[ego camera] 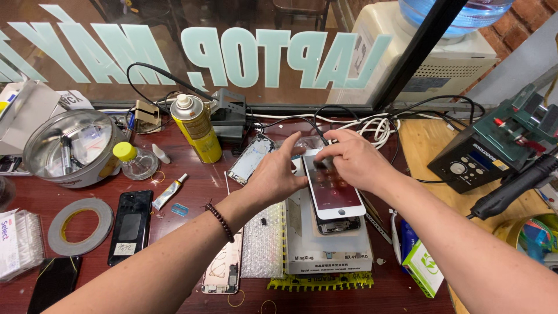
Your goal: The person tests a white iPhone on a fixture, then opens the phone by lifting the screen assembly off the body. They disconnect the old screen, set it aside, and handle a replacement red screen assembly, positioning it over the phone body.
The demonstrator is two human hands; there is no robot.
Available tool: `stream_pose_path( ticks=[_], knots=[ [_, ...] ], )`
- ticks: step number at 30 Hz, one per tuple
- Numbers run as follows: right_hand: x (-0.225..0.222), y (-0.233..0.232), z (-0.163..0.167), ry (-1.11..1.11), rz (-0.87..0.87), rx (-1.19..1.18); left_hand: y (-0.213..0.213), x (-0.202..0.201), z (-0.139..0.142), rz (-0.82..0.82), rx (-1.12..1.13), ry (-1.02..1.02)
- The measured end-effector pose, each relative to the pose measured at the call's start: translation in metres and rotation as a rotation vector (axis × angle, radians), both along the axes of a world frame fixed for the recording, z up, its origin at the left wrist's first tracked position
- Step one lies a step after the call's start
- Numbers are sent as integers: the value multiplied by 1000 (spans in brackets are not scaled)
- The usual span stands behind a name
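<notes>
Nearest, below the hands, a grey heating pad (328,247) carries a white phone screen (335,195). The left hand (278,174) pinches its upper edge; the right hand (354,160) presses fingers there. Beyond stands a yellow spray can (196,128).

Bright overhead light, sharp focus, soft shadows, wide-angle bending at edges (glare on metal bowl (70,145))

My hands (279,174) (354,160) crowded over the phone (336,197), spray can (196,128) and cables (372,125) block behind, black phone (131,225) and tape roll (80,225) fill my left, bare table (200,192) between.
</notes>
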State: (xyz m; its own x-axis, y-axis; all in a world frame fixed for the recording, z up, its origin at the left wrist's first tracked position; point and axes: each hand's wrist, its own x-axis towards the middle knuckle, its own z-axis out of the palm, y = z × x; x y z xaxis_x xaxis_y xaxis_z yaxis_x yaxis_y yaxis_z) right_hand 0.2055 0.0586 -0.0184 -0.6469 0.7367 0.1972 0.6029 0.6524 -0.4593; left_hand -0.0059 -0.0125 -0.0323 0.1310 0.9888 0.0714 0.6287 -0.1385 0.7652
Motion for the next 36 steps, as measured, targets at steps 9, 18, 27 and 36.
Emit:
stream_pose_path(
  ticks=[9, 18, 27, 36],
  knots=[
    [45, -21, 11, -26, -73, 50, -1, 1, 9, -16, -65, 10],
    [42, -95, 44, 27, -7, 1, -2, 0, 7, -19, -30, 11],
    [-4, -32, 19, 6, 89, 15, -1, 0, 1, 1, -14, -3],
    [5, 1, -6, 1, -32, -20, -1, -2, 2, -12, -9, 5]
  ],
)
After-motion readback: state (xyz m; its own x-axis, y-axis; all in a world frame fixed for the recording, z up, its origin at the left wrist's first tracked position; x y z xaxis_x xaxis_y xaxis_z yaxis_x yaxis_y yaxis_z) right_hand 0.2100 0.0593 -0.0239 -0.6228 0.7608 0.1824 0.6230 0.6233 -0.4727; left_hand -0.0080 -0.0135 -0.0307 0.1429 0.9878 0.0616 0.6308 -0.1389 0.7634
